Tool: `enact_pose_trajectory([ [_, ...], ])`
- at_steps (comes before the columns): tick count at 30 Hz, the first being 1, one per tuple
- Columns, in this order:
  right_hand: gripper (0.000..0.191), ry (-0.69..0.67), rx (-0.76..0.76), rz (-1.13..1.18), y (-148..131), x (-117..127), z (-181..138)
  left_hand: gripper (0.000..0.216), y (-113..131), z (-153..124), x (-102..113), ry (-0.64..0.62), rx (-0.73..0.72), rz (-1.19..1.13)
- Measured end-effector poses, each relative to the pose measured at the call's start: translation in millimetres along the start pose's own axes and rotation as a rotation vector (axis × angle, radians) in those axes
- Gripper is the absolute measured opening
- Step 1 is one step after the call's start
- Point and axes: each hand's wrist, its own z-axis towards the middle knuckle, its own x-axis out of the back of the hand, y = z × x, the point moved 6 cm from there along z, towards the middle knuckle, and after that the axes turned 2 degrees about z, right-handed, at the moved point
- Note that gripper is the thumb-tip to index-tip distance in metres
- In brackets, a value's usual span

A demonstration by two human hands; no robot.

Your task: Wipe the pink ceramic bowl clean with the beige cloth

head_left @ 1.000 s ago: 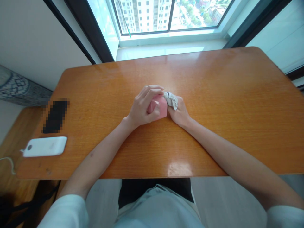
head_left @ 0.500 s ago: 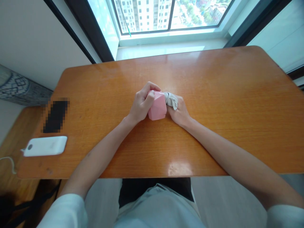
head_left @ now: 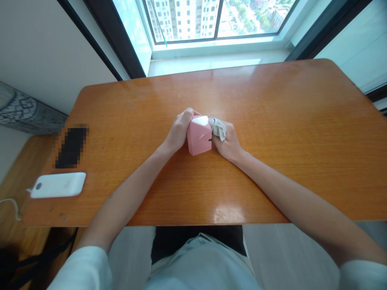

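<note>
A small pink faceted block-like object [head_left: 199, 137] is held up over the middle of the wooden table [head_left: 272, 121]. My left hand [head_left: 180, 128] is closed round its left and far side, its fingertips hidden behind it. On the other side, my right hand [head_left: 229, 141] grips a crumpled grey-white cloth [head_left: 218, 129], which lies against the object's right side. A small dark slot shows near the object's right edge. What the right fingers do behind the cloth is hidden.
At the table's left lie a white device [head_left: 59, 185] with a cable and a dark blurred-out rectangle [head_left: 71, 147]. A window [head_left: 216, 20] with a sill stands beyond the far edge. Patterned fabric [head_left: 24, 108] shows at the far left.
The pink object has turned and tipped slightly in my left hand, showing a bright top face and the dark slot. My left thumb has moved off its near face. The right hand is nearly still.
</note>
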Motion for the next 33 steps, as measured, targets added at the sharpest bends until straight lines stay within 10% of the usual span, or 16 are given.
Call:
enact_pose_trajectory([
  [18,0.032,-0.025,0.027,0.021,-3.3,-2.0,-2.7,0.086,-34.1,9.9,4.6,-0.057,0.117,-0.044],
  [33,0.021,0.052,0.003,0.021,4.3,1.9,0.5,0.057,-14.6,-8.6,20.2,0.261,-0.422,0.241],
])
